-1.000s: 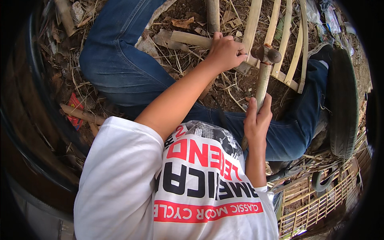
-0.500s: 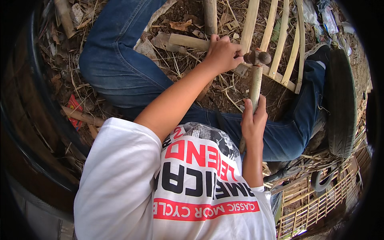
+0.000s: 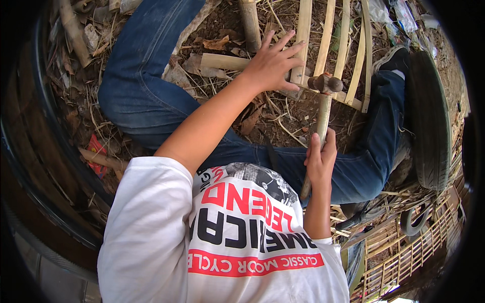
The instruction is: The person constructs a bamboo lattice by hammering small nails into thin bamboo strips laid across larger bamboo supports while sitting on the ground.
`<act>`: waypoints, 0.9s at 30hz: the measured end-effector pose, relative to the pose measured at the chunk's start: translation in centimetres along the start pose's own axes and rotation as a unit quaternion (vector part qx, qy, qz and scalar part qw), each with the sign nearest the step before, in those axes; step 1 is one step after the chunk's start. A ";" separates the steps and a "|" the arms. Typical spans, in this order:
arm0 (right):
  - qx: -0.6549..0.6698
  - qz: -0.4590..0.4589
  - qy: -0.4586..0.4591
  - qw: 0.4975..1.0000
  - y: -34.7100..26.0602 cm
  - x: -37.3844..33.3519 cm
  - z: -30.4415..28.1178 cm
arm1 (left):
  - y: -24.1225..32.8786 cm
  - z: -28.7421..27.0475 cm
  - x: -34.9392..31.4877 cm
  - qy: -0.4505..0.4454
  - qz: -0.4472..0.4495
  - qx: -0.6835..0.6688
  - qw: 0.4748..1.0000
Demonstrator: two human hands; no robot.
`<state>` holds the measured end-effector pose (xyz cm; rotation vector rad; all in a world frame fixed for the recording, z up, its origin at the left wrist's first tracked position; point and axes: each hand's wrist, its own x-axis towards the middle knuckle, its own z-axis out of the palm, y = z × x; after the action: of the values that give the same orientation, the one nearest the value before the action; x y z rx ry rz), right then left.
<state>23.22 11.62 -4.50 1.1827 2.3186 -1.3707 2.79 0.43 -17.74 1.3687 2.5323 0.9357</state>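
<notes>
My right hand [image 3: 321, 160] is wrapped round the wooden handle of a hammer [image 3: 324, 113], low on the shaft. The dark, rounded metal head points away from me, over the near crosspiece of a pale bamboo slat frame [image 3: 342, 43]. My left hand [image 3: 273, 64] is open, fingers spread, just left of the hammer head. Its fingertips reach to the leftmost slat; whether they touch it I cannot tell. Several slats fan out from the crosspiece toward the far side. A short bamboo piece [image 3: 222, 61] lies left of my left hand, partly behind the wrist.
A round wooden post [image 3: 249, 25] lies beyond my left hand. My bent legs in jeans frame the work area. A tyre [image 3: 429, 121] stands at the right, and a woven bamboo lattice [image 3: 404, 247] lies lower right. Dry leaves, straw and plastic scraps cover the soil.
My left hand has gone from closed fingers beside the hammer head to spread fingers. The hammer stays in my right hand, its head still over the crosspiece. The view has shifted slightly.
</notes>
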 end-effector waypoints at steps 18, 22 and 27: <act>0.026 0.009 -0.012 1.000 -0.5 0.2 -0.6 | -2.2 -3.2 4.2 -0.220 0.080 -0.036 0.971; 0.029 0.015 -0.013 0.999 -0.6 0.3 -0.9 | -3.3 -2.9 4.9 -0.254 0.106 -0.074 0.958; 0.025 0.023 -0.012 0.999 -0.2 0.6 -1.1 | -3.7 -3.1 5.1 -0.275 0.105 -0.094 0.951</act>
<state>22.98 12.76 -4.10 1.2185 2.2400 -1.4269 -4.04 1.47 -16.41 1.5870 1.8698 0.6760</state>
